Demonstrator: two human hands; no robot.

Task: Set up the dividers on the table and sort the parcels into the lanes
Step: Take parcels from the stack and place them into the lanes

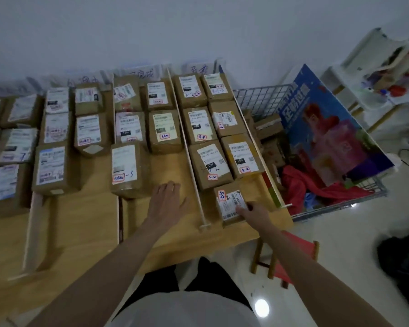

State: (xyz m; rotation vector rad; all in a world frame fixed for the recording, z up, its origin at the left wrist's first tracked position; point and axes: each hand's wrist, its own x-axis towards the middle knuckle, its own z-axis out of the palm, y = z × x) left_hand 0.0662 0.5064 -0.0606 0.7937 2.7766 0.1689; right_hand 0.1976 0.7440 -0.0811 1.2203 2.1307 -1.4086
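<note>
A person is standing at a wooden table (pixel 85 223), sorting brown cardboard parcels into lanes marked off by thin pale dividers. The right hand (pixel 254 212) is gripping the near edge of a small parcel (pixel 232 201), fingers and thumb curled on its white label, at the table's near right corner; the parcel is lying flat, just in front of the two rows already filling the rightmost lane. That lane is lying between a long divider (pixel 189 147) running from the table's back edge toward the front and another divider (pixel 260 147) along the table's right edge. The left hand (pixel 167 200) is resting palm down on bare tabletop just left of the long divider, fingers straight and slightly spread, holding nothing, its fingertips close to a taller parcel (pixel 125 169) in the middle lane. More labelled parcels are sitting in rows across the table's left half, where a wider pale divider (pixel 34 234) is lying toward the front edge. Handwritten paper signs (pixel 142 73) are standing along the table's back edge against the wall. Right of the table, a wire basket (pixel 257 97) is holding more boxes, red cloth and a large blue printed carton (pixel 328 128).
</note>
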